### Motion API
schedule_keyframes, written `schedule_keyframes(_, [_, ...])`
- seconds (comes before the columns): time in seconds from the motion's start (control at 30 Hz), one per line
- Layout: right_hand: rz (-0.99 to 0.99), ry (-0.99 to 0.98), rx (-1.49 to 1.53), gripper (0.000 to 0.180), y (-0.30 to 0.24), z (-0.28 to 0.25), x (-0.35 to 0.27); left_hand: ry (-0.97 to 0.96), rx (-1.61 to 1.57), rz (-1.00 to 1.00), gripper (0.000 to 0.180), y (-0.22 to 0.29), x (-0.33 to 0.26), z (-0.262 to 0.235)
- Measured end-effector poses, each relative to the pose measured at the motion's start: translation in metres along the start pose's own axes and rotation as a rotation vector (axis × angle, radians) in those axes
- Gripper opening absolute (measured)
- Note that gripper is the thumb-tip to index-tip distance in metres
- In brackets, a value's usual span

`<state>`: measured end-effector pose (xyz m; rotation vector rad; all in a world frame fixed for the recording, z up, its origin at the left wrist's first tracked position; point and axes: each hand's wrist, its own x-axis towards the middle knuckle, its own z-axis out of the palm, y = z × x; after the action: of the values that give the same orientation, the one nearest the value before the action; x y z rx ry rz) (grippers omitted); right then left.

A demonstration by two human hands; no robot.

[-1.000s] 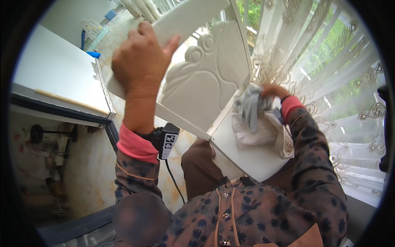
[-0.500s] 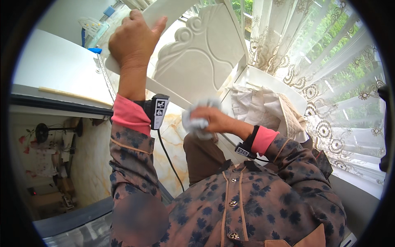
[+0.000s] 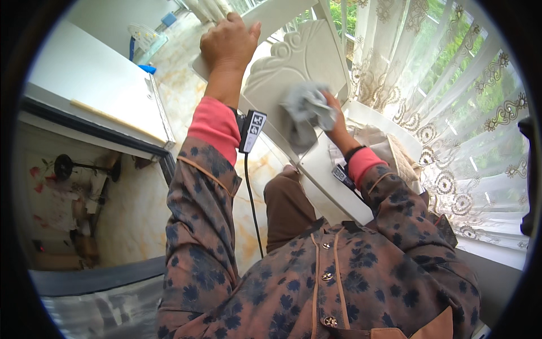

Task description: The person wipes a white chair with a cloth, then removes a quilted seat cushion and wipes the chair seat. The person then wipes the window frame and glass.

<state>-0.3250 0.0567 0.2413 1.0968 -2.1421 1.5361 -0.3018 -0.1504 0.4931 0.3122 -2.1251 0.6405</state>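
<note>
The right hand (image 3: 333, 116), just right of the frame's centre top, has its grip bunched around a grey cloth (image 3: 305, 113), pressing it flat against the carved back of a white chair (image 3: 293, 62). The left hand (image 3: 226, 42), at the upper middle, has its grip wrapped over the chair's top edge. A lace curtain (image 3: 451, 113) hangs along the right side. A white desk (image 3: 90, 90) sits in the upper left, on a marbled floor (image 3: 141, 214).
</note>
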Motion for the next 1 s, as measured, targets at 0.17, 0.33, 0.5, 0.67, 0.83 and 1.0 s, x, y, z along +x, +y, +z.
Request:
schedule_keyframes(0.17, [0.216,-0.529,-0.331,0.052,0.026,-0.019,-0.048,-0.149,-0.098,-0.085,0.044,0.006,-0.001,-0.012])
schedule_keyframes(0.33, [-0.055,0.051,0.256,0.042,-0.075,0.042,-0.006,-0.136,-0.055,-0.064,0.046,0.008,-0.001,-0.02])
schedule_keyframes(0.5, [-0.045,-0.209,-0.128,0.035,-0.056,0.035,-0.075,-0.105,-0.034,-0.049,0.045,0.008,0.002,-0.022])
schedule_keyframes(0.67, [0.455,-0.338,0.03,0.062,0.0,-0.054,-0.097,-0.135,-0.012,-0.065,0.044,0.009,0.001,-0.025])
schedule_keyframes(0.83, [0.298,0.277,-0.16,0.055,0.043,-0.192,-0.076,-0.128,-0.02,-0.067,0.045,0.01,0.0,-0.03])
schedule_keyframes(1.0, [0.867,-0.168,-0.733,0.04,0.058,-0.172,-0.172,-0.121,0.029,-0.078,0.045,0.012,0.001,-0.031])
